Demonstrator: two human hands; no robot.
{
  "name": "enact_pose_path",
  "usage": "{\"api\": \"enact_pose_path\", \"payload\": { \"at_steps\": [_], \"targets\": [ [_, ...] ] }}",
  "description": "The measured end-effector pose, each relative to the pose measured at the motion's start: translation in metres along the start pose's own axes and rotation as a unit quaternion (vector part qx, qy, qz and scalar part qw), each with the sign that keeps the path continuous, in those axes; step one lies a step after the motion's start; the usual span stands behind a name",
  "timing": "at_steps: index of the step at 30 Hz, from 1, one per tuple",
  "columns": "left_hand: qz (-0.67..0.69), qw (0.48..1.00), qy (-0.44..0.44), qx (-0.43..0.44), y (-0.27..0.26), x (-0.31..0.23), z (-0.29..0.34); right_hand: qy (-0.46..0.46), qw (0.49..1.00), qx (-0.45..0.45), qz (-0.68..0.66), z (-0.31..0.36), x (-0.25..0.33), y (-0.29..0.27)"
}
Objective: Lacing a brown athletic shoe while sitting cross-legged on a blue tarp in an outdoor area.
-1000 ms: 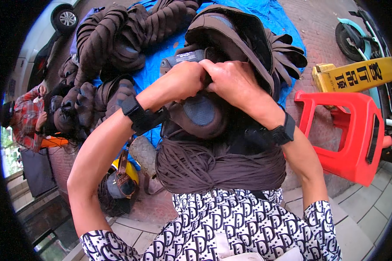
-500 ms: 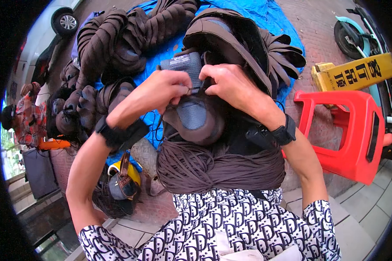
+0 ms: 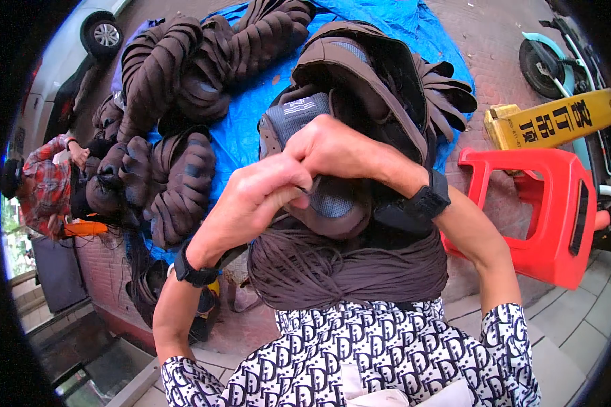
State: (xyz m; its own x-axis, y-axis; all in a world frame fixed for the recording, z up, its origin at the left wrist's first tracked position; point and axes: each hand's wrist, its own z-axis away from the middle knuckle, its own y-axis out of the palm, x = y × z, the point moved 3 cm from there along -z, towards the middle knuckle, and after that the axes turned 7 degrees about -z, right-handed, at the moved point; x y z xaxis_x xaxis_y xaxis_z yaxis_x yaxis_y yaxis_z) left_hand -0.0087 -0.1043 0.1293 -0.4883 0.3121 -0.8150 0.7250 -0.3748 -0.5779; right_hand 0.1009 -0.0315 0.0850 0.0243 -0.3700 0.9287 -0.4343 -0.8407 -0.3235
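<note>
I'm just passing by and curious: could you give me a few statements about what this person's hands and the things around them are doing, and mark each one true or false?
1. Both hands meet at a brown shoe upper held over the lap. True: the left hand and right hand pinch at it together.
2. A bundle of brown cord lies just below the hands. True.
3. The plastic stool on the person's right is green. False: it is red.
4. The heaps of brown shoe uppers lie on a white sheet. False: they lie on a blue tarp.
5. Each wrist carries a black band. True.
</note>
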Motion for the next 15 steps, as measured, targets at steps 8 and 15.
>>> {"api": "enact_pose_path", "payload": {
  "at_steps": [8,15],
  "targets": [
    [0.805,0.52,0.167,-0.23,-0.027,0.042,0.061,0.073,0.88,-0.364,-0.295,0.047,0.017,-0.035],
    [0.673,0.465,0.264,-0.511,-0.171,0.183,0.253,-0.063,0.761,-0.589,-0.264,0.228,0.03,-0.138]
  ]
}}
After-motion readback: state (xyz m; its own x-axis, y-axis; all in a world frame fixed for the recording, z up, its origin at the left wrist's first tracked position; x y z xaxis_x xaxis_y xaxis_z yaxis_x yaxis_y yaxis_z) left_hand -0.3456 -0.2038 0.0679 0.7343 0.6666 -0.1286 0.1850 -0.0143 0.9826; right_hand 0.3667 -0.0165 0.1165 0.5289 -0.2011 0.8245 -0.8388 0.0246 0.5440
